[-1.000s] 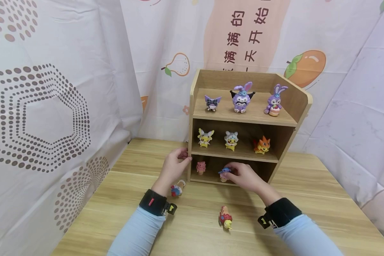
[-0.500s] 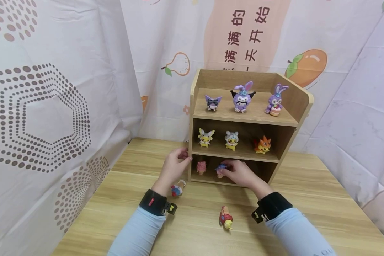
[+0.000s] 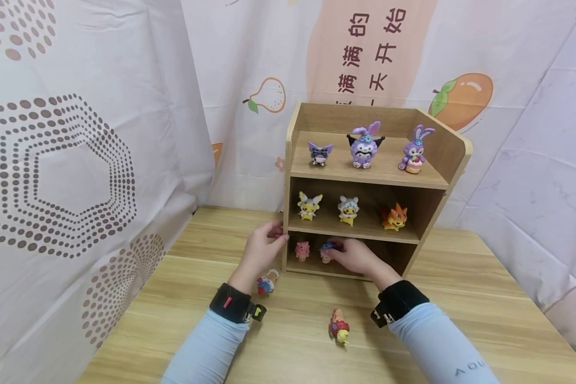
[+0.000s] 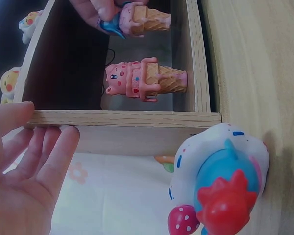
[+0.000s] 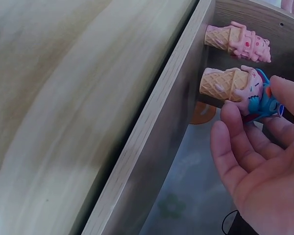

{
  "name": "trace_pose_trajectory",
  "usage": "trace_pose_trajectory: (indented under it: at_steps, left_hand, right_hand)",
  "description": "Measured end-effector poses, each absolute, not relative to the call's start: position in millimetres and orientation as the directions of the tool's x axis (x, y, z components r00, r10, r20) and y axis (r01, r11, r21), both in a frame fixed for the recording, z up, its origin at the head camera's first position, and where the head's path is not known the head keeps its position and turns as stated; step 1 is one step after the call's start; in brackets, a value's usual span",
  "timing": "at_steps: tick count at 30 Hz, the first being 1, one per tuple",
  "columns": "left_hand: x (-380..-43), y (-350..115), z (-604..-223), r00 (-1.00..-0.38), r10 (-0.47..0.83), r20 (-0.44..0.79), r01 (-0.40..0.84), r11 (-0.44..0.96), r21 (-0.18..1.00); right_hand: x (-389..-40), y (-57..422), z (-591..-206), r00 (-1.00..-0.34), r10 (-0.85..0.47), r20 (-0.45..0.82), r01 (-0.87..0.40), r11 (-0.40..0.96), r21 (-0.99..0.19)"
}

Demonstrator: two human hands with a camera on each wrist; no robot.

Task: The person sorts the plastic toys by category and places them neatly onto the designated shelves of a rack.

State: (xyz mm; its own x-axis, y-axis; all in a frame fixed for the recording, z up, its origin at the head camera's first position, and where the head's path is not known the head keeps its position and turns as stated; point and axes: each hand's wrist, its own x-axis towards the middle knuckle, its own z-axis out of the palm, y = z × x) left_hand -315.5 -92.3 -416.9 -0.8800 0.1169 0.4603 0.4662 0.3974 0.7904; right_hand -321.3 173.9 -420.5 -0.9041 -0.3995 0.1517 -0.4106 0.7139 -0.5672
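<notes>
In the head view, my right hand [image 3: 357, 257] is inside the bottom compartment of the wooden shelf [image 3: 367, 236]. Its thumb and fingers pinch an ice-cream-cone figurine [image 5: 230, 88] by its blue top, cone down. Left of it a pink ice-cream-cone figurine [image 3: 302, 250] stands upright, a small gap between them. My left hand [image 3: 261, 248] holds the front edge of the shelf's left side panel, thumb on the edge and fingers against the outer face. On the table near that wrist lies a blue, red and white cone figurine [image 3: 267, 282].
A red and yellow figurine [image 3: 338, 326] lies on the wooden table [image 3: 288, 346] before the shelf. Three purple figurines, the middle one [image 3: 364, 152] largest, stand on top. On the middle level stand two yellow-and-white figurines and an orange one [image 3: 394, 217]. Patterned cloth [image 3: 249, 165] hangs behind.
My right hand has moved left along the bottom compartment with the blue-topped cone figurine, bringing it closer to the pink one. The left hand has stayed on the side panel.
</notes>
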Motion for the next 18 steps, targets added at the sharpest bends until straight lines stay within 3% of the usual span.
trace_pose_trajectory:
  at_steps: [18]
  left_hand:
    - [-315.7, -92.8, -417.0, -0.879, 0.125, 0.460, 0.469, 0.397, 0.789]
  right_hand:
    - [-327.3, 165.1, -421.8, -0.913, -0.387, 0.125, -0.386, 0.726, -0.569]
